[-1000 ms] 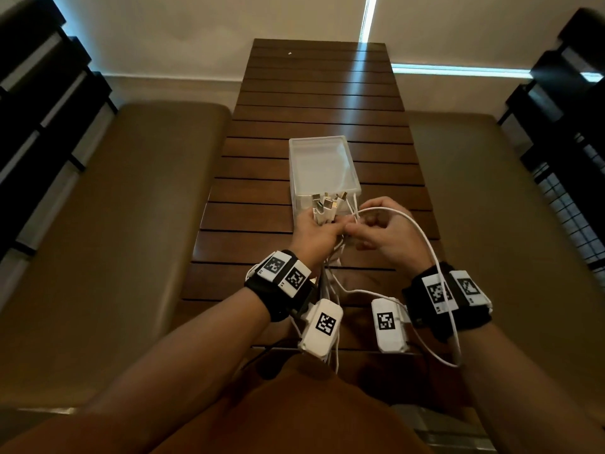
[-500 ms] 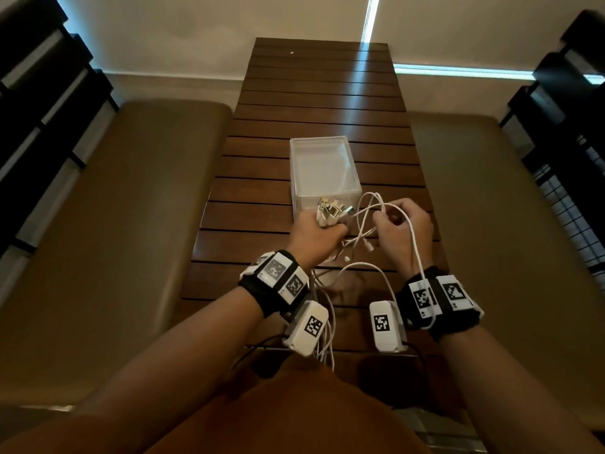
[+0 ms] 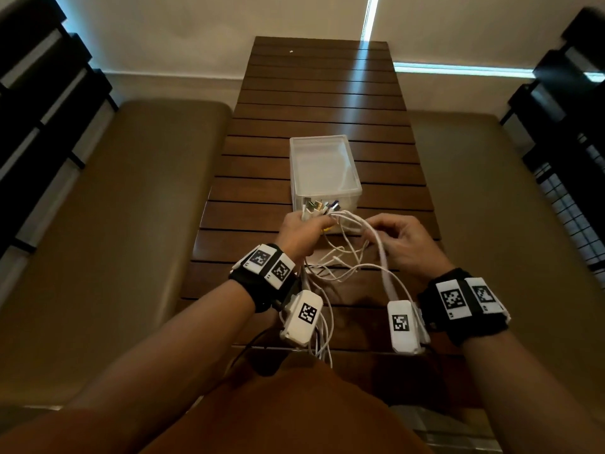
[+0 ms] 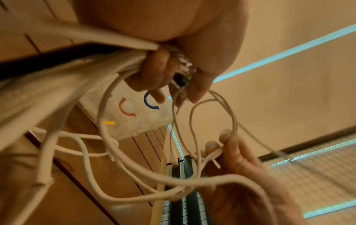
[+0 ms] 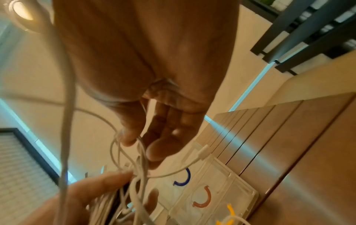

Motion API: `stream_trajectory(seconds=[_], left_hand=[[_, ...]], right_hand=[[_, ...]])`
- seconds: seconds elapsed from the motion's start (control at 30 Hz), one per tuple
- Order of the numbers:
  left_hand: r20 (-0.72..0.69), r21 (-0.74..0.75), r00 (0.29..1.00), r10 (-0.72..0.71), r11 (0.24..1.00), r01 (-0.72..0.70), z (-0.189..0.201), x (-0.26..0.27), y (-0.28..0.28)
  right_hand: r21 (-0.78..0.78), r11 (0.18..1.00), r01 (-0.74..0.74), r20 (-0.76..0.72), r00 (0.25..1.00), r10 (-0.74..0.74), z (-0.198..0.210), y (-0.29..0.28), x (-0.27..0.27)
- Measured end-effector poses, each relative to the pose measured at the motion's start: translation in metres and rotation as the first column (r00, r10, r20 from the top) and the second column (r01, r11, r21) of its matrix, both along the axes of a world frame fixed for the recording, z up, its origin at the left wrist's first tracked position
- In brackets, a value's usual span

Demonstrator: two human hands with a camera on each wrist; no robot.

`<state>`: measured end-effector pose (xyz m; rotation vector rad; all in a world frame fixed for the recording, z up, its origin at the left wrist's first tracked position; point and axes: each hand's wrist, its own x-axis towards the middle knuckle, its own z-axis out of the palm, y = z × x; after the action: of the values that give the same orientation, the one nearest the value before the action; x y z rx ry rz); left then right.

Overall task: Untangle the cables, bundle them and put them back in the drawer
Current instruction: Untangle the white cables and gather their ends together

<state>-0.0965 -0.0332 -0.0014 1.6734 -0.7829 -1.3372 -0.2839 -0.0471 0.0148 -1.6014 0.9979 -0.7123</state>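
Now, label by label:

Left hand (image 3: 299, 228): gripping the gathered plug ends (image 3: 319, 206) of the thin white charging cables (image 3: 340, 257), fingers curled round them, just in front of the drawer unit.

Right hand (image 3: 401, 239): pinching a few loose white loops between thumb and fingertips (image 4: 224, 135), near the left hand but not touching it.

Cables, place: hanging from both hands over the dark slatted wooden table (image 3: 320, 93), not yet in any drawer.

Step, judged: separating strands before bundling.

Doing it well: keeping the plug ends clamped as an anchor; feeding one loop at a time out through the tangle; easing rather than tugging, since pulling is likely tightening any knot.

Drawer unit: small translucent white plastic drawer box (image 3: 324, 168), with coloured ring handles showing in the wrist views.

Counts: one drawer box; ring handles, blue (image 5: 183, 178), orange (image 5: 203, 197), yellow (image 5: 229, 213), three seen; cables, several, exact number not countable through the overlap.
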Motion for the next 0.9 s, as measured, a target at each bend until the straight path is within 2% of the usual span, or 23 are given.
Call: stream_trajectory(seconds=[0.07,0.17,0.27,0.33,0.43,0.57,0.63,0.77,0.83,0.9], left_hand=[[-0.173,0.012,0.977,-0.128,0.991,0.132,0.005,0.006,0.002],[-0.355,-0.073,0.881,-0.312,0.949,0.306,0.01,0.01,0.006],[-0.475,-0.086,0.831,-0.288,0.956,0.282,0.013,0.007,0.007],[-0.426,-0.051,0.869,-0.252,0.966,0.255,0.014,0.004,0.007],[-0.339,-0.01,0.927,-0.161,0.986,0.167,0.01,0.003,0.007],[-0.368,0.02,0.928,-0.066,0.997,0.079,0.007,0.003,0.006],[-0.375,0.008,0.924,-0.079,0.996,0.088,0.01,0.004,0.008],[-0.312,-0.053,0.926,-0.214,0.977,0.208,0.016,0.003,0.011],[-0.364,-0.058,0.898,-0.248,0.968,0.244,0.017,0.002,0.011],[-0.414,-0.046,0.888,-0.199,0.979,0.198,0.014,0.002,0.009]], right_hand=[[0.031,0.996,0.085,0.052,0.995,-0.087,-0.003,-0.005,-0.006],[0.048,0.95,0.309,0.065,0.948,-0.311,-0.015,-0.012,-0.01],[-0.056,0.917,0.396,-0.029,0.917,-0.398,-0.026,-0.012,-0.01],[-0.097,0.937,0.336,-0.066,0.937,-0.343,-0.022,-0.005,-0.007],[-0.103,0.956,0.273,0.02,0.962,-0.273,-0.012,0.003,0.003],[-0.071,0.948,0.312,0.124,0.945,-0.302,-0.006,0.0,0.004],[-0.045,0.952,0.302,0.142,0.945,-0.294,-0.004,0.0,0.003],[-0.077,0.955,0.287,0.055,0.957,-0.283,-0.005,-0.001,0.004],[-0.1,0.959,0.265,0.026,0.964,-0.264,-0.009,-0.003,0.003],[-0.149,0.95,0.273,-0.02,0.96,-0.279,-0.017,-0.005,0.0]])
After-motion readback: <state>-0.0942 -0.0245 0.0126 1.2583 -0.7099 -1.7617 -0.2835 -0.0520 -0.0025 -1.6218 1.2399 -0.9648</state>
